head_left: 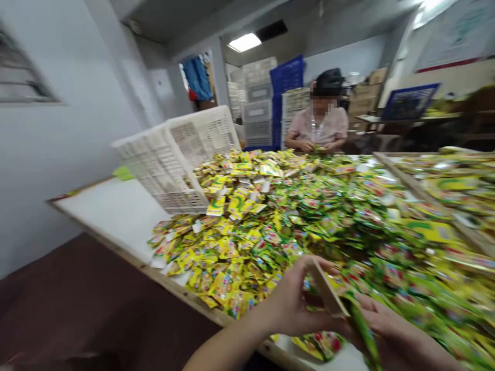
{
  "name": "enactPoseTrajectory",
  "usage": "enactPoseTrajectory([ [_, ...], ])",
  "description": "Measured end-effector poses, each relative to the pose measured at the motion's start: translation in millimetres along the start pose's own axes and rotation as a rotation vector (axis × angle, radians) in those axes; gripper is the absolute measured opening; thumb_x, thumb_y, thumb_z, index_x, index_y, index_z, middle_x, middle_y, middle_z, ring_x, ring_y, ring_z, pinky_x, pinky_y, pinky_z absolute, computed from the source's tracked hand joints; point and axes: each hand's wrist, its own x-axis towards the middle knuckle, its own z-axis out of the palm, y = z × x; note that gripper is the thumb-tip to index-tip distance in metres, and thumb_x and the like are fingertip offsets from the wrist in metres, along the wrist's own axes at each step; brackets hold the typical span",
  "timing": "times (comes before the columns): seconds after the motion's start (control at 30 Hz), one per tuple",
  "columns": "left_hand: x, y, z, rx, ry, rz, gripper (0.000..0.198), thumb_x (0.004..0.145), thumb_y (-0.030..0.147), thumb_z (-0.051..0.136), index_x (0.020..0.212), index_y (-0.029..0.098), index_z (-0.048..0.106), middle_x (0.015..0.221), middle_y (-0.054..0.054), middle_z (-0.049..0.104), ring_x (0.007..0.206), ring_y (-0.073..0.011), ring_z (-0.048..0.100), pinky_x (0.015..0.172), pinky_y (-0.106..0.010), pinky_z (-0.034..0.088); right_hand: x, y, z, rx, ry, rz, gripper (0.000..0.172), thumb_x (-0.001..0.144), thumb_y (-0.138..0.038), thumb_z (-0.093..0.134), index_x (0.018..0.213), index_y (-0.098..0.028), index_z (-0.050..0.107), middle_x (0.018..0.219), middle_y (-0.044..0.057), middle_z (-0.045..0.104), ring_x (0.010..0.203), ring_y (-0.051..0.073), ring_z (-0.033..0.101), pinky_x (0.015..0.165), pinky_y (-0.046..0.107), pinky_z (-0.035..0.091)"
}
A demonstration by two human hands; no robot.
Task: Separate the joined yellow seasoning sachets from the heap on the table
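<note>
Low in the view, my left hand (pixel 292 301) is wrapped round a small flat carton (pixel 327 291), its pale side towards me and tilted down to the right. My right hand (pixel 386 327) grips a green sachet (pixel 362 332) right at the carton's lower end. Whether the sachet is partly inside the carton is hard to make out. Beneath and beyond both hands spreads a heap of green sachets (pixel 328 201). Yellow sachets (pixel 222 247) lie to the left, and yellow cartons (pixel 240 201) are piled behind them.
A white plastic crate (pixel 162 165) lies tipped on the white table (pixel 104 203), cartons at its mouth. A wooden divider (pixel 425 193) runs along the right, with more packets past it. Across the table sits a person (pixel 320 123) handling packets. Stacked crates (pixel 259 108) stand behind.
</note>
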Motion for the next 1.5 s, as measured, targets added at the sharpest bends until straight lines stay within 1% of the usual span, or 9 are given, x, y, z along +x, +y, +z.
enactPoseTrajectory([
  [0.07,-5,-7,3.4,0.168,0.108,-0.047,0.049,0.072,0.041,0.07,0.111,0.019,0.051,0.099,-0.008,0.061,0.09,-0.0227,0.061,0.08,-0.035,0.051,0,-15,-13,0.029,0.093,-0.003,0.04,0.063,-0.053,0.075,0.087,-0.022,0.071,0.08,0.009,0.073,0.072,0.025,0.07,0.065,0.033,0.056],
  [0.13,-8,-15,6.4,0.409,0.169,-0.066,0.045,0.071,0.038,0.069,0.107,0.019,0.05,0.092,-0.008,0.062,0.085,-0.0245,0.062,0.075,-0.037,0.051,-1,-30,-19,-0.011,0.298,-0.141,0.037,0.064,-0.047,0.077,0.092,-0.024,0.069,0.082,0.006,0.074,0.076,0.024,0.07,0.068,0.033,0.056],
  [0.23,-8,-22,15.4,0.633,0.114,-0.019,0.043,0.07,0.038,0.067,0.105,0.019,0.049,0.088,-0.009,0.065,0.08,-0.0263,0.064,0.07,-0.037,0.052,-9,-46,-13,-0.193,0.537,-0.433,0.03,0.071,-0.041,0.074,0.097,-0.028,0.067,0.085,0.004,0.072,0.073,0.022,0.068,0.066,0.032,0.056],
  [0.37,-11,-21,27.8,0.694,0.144,0.096,0.043,0.074,0.041,0.063,0.108,0.019,0.047,0.089,-0.009,0.067,0.078,-0.0248,0.066,0.068,-0.034,0.052,-11,-59,2,-0.645,0.522,-0.67,0.016,0.074,-0.032,0.071,0.089,-0.025,0.07,0.079,0.005,0.068,0.071,0.02,0.064,0.064,0.031,0.052],
  [0.5,-16,-21,32.2,0.736,0.173,0.138,0.043,0.076,0.042,0.062,0.108,0.019,0.047,0.088,-0.009,0.067,0.078,-0.0243,0.067,0.065,-0.032,0.052,-4,-60,-5,-0.816,0.279,-0.535,0.013,0.077,-0.029,0.069,0.088,-0.022,0.072,0.072,0.002,0.065,0.064,0.015,0.06,0.06,0.026,0.048],
  [0.8,-18,-26,45.4,0.74,0.243,0.163,0.037,0.08,0.039,0.058,0.108,0.017,0.048,0.088,-0.008,0.068,0.077,-0.021,0.067,0.066,-0.029,0.053,2,-64,-16,-0.859,0.17,-0.506,0.024,0.076,-0.015,0.067,0.096,-0.026,0.073,0.079,0.002,0.058,0.07,0.014,0.059,0.063,0.027,0.048],
  [1.03,-14,-31,52.4,0.806,0.257,0.191,0.042,0.085,0.043,0.052,0.115,0.014,0.047,0.089,-0.011,0.068,0.077,-0.0225,0.068,0.064,-0.03,0.053,17,-46,-8,-0.606,0.336,-0.434,0.034,0.064,-0.022,0.079,0.097,-0.02,0.069,0.076,0.001,0.069,0.069,0.016,0.065,0.063,0.028,0.052],
  [1.3,-16,-33,56.2,0.728,0.261,0.105,0.044,0.083,0.044,0.056,0.115,0.016,0.047,0.099,-0.012,0.068,0.087,-0.0236,0.068,0.071,-0.032,0.055,16,-15,6,-0.817,0.776,-0.809,0.011,0.071,-0.034,0.077,0.069,-0.026,0.069,0.067,0.001,0.07,0.085,0.026,0.061,0.084,0.045,0.039],
  [1.5,-17,-33,54.7,0.704,0.187,0.073,0.042,0.08,0.037,0.059,0.114,0.016,0.048,0.096,-0.011,0.068,0.083,-0.0238,0.067,0.069,-0.032,0.054,11,-10,10,-0.799,0.473,-0.469,0.011,0.069,-0.034,0.076,0.076,-0.027,0.073,0.087,0.004,0.073,0.103,0.031,0.059,0.094,0.053,0.03],
])
